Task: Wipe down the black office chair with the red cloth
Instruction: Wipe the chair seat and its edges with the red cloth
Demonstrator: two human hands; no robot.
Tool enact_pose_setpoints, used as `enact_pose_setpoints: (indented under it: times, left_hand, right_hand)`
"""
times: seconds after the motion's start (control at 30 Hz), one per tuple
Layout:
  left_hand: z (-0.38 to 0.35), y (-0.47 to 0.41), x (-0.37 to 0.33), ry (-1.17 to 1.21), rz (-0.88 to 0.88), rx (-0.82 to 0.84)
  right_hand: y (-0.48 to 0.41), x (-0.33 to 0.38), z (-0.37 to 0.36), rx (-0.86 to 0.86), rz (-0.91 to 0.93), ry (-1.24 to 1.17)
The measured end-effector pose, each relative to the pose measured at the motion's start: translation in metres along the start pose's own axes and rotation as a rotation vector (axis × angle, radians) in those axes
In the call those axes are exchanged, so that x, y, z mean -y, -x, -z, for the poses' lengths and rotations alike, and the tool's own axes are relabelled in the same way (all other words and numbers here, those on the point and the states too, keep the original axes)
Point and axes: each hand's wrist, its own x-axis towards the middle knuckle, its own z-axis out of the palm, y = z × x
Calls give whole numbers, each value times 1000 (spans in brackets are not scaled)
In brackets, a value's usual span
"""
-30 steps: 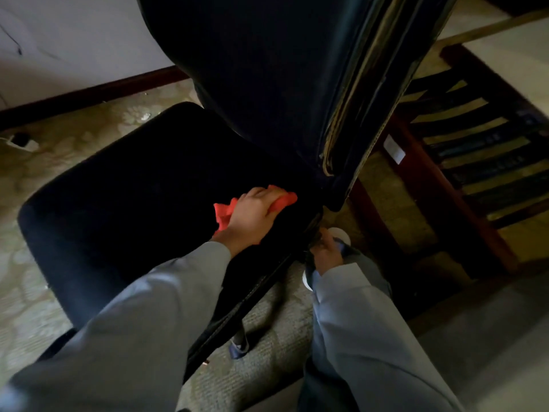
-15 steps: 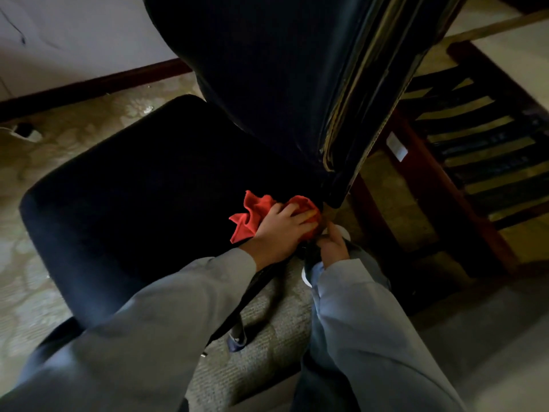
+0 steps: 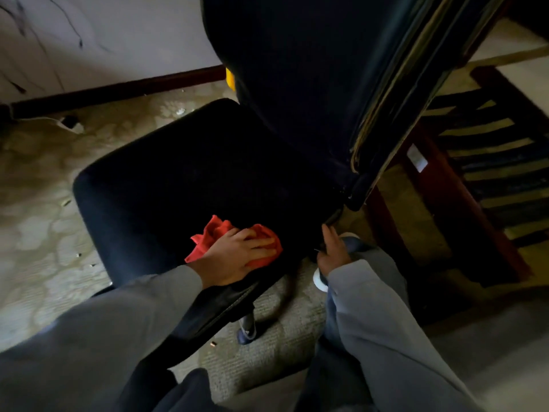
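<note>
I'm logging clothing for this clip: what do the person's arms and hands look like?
Both arms are in long, loose grey sleeves. The left sleeve and right sleeve each end at the wrist. The left hand and right hand are bare, without gloves. No watch or ring shows in this dim view.

Pale wall [image 3: 118,37], baseboard [image 3: 118,88] — patterned floor [image 3: 38,203]; slatted furniture [image 3: 439,185]

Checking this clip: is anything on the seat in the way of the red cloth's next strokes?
Nothing visible does. The left hand presses the red cloth onto the near edge of the seat, and the rest of it shows nothing lying there, though it is dark.
</note>
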Motion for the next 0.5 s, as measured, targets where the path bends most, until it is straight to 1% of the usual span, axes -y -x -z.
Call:
enact_pose_setpoints:
  times: [0.07, 0.1, 0.2, 0.3, 0.37, 0.5]
  left_hand:
    - [-3, 21, 12, 115, 59, 17]
    - [-5, 28, 17, 171, 91, -20]
    - [-3, 31, 12, 338, 170, -225]
    - [1, 4, -8, 385, 301, -321]
    - [1, -18, -26, 325, 339, -312]
    - [-8, -42, -64, 90, 302, -123]
  right_hand:
    - [9, 2, -4, 11, 12, 91]
    - [11, 2, -5, 21, 15, 126]
    - [12, 0, -10, 26, 38, 199]
    - [12, 1, -14, -7, 83, 196]
    - [14, 0, -16, -33, 117, 179]
    - [19, -3, -13, -53, 148, 179]
